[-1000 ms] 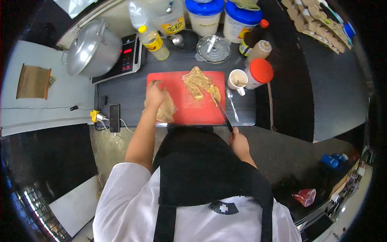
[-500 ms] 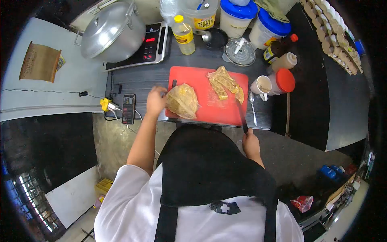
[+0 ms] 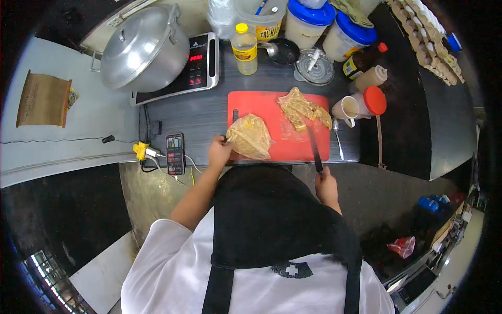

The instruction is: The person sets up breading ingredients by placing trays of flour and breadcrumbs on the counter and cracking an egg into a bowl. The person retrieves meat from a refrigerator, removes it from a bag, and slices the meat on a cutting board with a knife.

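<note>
On a red cutting board (image 3: 295, 152) lies a rounded clear plastic bag (image 3: 249, 137) with yellowish-brown food in it. My left hand (image 3: 219, 150) is at the bag's left edge, its fingertips closed on the plastic there. A knife (image 3: 315, 149) is gripped by its handle in my right hand (image 3: 327, 186), below the board's front edge. Its blade points away from me over the right part of the board. The blade's tip is close to a flattened, crumpled yellowish plastic piece (image 3: 300, 111) at the upper right; whether they touch I cannot tell.
Right of the board are a spoon (image 3: 339, 138), a mug (image 3: 346, 109) and a red-lidded jar (image 3: 374, 102). Behind it stand an oil bottle (image 3: 244, 52), a black ladle (image 3: 285, 51) and a clear lid (image 3: 315, 68). A large pot (image 3: 146, 49) sits on an induction cooker (image 3: 201, 63); a phone (image 3: 175, 153) lies left.
My left hand has moved down along the bag's left side and closed on its edge. The knife stays in my right hand. The whole view has shifted slightly.
</note>
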The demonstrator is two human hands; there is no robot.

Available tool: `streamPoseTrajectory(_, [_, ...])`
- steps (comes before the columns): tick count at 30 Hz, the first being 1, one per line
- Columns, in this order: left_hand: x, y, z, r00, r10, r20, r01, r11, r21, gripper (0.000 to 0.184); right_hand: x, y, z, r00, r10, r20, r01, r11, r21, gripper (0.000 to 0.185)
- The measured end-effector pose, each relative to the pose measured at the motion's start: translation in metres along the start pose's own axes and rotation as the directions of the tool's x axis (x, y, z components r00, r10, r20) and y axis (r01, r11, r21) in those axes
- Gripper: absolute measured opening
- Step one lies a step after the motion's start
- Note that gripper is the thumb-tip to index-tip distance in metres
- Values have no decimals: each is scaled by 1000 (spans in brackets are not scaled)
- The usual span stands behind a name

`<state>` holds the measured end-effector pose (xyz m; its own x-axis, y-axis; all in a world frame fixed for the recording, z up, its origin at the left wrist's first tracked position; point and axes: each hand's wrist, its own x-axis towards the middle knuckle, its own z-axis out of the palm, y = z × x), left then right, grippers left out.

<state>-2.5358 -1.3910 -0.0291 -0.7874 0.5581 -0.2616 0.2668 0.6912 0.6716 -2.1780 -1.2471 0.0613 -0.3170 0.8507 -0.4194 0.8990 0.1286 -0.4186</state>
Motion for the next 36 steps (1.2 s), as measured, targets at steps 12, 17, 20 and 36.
streamPoseTrajectory(12, [9, 64, -68, 948, 47, 316, -2, 990, -141, 20, 33, -82, 32, 939, -302, 167, 321, 942, -100, 18])
streamPoseTrajectory(17, [22, 99, -105, 893, 147, 425, -140, 989, -49, 25, 27, -99, 28, 936, -334, 113, 338, 941, -19, 19])
streamPoseTrajectory(20, [27, 114, -113, 824, 189, 534, -176, 982, -76, 22, 26, -105, 22, 930, -360, 79, 354, 932, 77, 21])
streamPoseTrajectory(36, [-3, 93, -62, 412, 635, 653, -897, 410, 168, 27, 35, -134, -43, 811, -460, 360, 568, 765, -304, 26])
